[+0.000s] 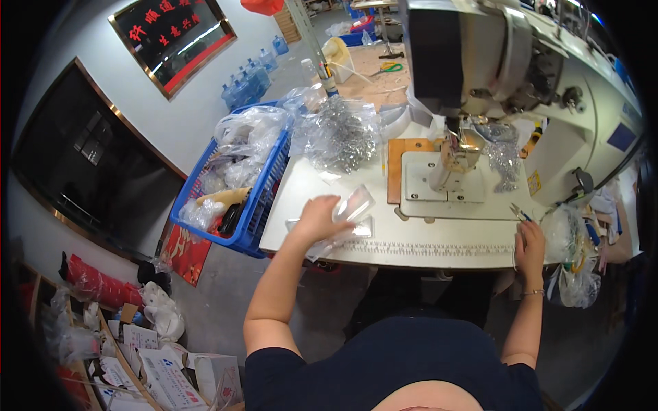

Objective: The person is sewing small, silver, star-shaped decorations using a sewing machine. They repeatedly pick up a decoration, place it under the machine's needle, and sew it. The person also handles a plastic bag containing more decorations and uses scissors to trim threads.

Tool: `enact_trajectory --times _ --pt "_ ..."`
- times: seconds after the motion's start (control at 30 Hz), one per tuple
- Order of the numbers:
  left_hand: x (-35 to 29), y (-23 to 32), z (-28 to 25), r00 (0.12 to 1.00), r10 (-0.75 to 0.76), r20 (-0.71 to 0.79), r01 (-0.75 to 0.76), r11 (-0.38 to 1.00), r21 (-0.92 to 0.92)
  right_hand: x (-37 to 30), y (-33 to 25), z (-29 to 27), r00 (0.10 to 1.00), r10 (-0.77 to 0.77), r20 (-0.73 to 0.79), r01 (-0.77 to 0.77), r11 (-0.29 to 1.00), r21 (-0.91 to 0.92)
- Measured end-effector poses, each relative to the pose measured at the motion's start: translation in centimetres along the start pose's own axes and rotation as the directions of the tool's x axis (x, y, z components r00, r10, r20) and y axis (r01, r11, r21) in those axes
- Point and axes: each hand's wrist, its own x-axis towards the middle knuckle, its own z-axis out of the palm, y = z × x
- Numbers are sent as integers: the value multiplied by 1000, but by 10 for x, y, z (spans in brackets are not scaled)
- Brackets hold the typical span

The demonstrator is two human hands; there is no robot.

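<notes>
My left hand (318, 220) is at the left front of the white sewing table (439, 241), its fingers closed on a clear plastic piece (356, 204). More clear plastic sheets (327, 245) lie flat under and beside that hand. At the table's right front, my right hand (530, 248) has its fingers curled around small thread snips (519, 211), whose metal tips point away from me; the handles are mostly hidden. Between the two hands, farther back, stands a sewing machine (458, 161) with an orange-brown plate (395, 179) at its left.
A heap of shiny clear plastic pieces (343, 137) covers the table's far left. Beside the table stands a blue basket (264, 205) full of plastic bags. Another shiny plastic bundle (504, 157) lies behind the needle. Green-handled scissors (391, 68) rest farther back; cardboard boxes (164, 373) sit at lower left.
</notes>
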Motion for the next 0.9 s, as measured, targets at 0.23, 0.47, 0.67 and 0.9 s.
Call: enact_trajectory --times 0.23,0.47,0.67,0.9 --pt "-30 20 25 971 -240 -17 234 956 -178 4 2 9 991 100 -90 -106 992 -72" --pt "-13 -9 35 941 -336 34 331 899 -286 -5 -15 6 984 -77 -159 73 997 -33" --pt "1 15 29 946 -318 -64 312 945 -97 8 -15 11 1000 21 -4 -21 999 25" --pt "-19 19 68 815 -131 -565 53 987 -151 4 -12 13 998 12 -59 -11 1000 23"
